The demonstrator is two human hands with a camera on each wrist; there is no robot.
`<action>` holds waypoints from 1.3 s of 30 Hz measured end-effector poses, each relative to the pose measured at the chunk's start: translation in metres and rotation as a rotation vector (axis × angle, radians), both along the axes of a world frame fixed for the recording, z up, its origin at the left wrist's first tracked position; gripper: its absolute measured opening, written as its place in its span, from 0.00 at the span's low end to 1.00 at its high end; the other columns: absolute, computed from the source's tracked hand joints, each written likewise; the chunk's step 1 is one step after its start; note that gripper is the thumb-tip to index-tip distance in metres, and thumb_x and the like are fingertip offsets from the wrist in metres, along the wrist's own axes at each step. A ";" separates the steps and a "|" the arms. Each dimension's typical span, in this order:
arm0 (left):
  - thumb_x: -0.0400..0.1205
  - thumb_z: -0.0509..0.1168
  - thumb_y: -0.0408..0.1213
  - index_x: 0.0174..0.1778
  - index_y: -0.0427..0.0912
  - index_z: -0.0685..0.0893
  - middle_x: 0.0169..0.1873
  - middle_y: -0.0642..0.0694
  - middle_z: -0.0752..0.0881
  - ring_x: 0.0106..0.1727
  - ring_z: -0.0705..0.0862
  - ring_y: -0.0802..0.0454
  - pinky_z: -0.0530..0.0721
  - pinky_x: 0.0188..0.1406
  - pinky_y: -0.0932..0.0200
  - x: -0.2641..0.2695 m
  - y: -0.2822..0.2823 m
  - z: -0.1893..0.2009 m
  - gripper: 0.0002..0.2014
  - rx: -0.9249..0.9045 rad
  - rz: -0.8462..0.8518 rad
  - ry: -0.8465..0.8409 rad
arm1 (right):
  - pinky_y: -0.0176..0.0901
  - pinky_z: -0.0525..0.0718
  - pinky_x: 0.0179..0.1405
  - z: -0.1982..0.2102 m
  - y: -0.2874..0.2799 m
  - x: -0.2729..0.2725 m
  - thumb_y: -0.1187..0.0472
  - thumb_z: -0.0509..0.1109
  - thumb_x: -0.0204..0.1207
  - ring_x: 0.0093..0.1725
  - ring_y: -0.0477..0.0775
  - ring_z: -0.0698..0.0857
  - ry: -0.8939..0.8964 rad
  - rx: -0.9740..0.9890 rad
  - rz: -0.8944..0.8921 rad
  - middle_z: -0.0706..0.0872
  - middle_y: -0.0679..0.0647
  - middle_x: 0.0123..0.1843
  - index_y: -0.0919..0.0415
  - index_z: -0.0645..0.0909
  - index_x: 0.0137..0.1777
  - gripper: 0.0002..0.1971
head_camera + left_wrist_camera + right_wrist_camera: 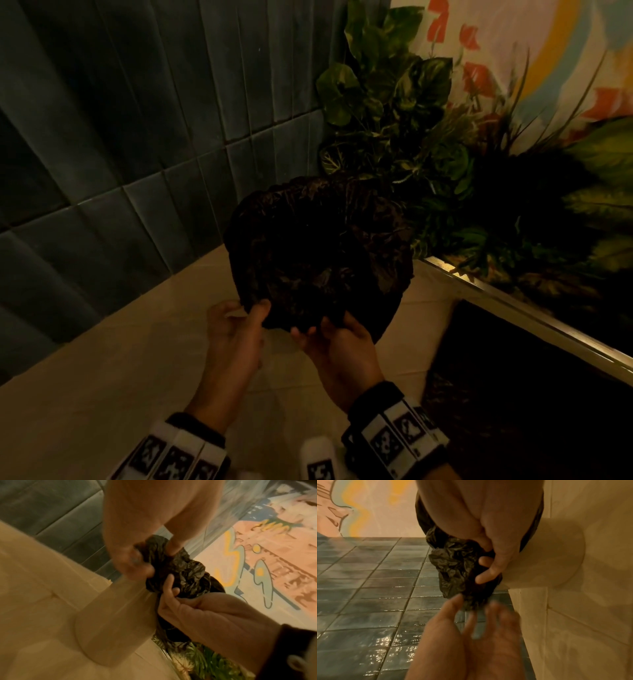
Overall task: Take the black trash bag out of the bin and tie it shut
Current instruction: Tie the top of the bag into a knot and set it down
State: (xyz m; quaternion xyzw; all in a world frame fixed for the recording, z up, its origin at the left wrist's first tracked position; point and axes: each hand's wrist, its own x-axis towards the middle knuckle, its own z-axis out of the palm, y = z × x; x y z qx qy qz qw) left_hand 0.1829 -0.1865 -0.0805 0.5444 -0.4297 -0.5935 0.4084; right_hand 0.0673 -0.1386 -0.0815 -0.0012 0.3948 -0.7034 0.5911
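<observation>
The black trash bag (pixel 318 246) lines a round beige bin (pixel 111 622), its crumpled rim folded over the bin's top. Both hands work at the near edge of the bag. My left hand (pixel 255 310) pinches a bunched fold of the bag (pixel 185 574) between thumb and fingers. Beside it, my right hand (pixel 308 330) curls its fingers into the plastic (pixel 453 563) at the rim. The hands are close together, a short stretch of gathered bag between them. In the head view the bag hides most of the bin, and its inside is too dark to read.
The bin stands on beige floor tiles (pixel 102 394) in a corner by a dark blue tiled wall (pixel 137 137). Leafy plants (pixel 411 120) crowd right behind it. A metal strip (pixel 513 308) and a dark panel (pixel 513 394) lie to the right.
</observation>
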 end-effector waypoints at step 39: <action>0.76 0.63 0.27 0.51 0.39 0.82 0.40 0.43 0.84 0.33 0.82 0.49 0.83 0.31 0.57 0.007 -0.029 0.004 0.10 0.114 -0.203 0.519 | 0.42 0.78 0.34 0.001 -0.007 0.006 0.72 0.68 0.77 0.32 0.49 0.78 0.228 0.008 -0.050 0.84 0.51 0.40 0.61 0.84 0.51 0.08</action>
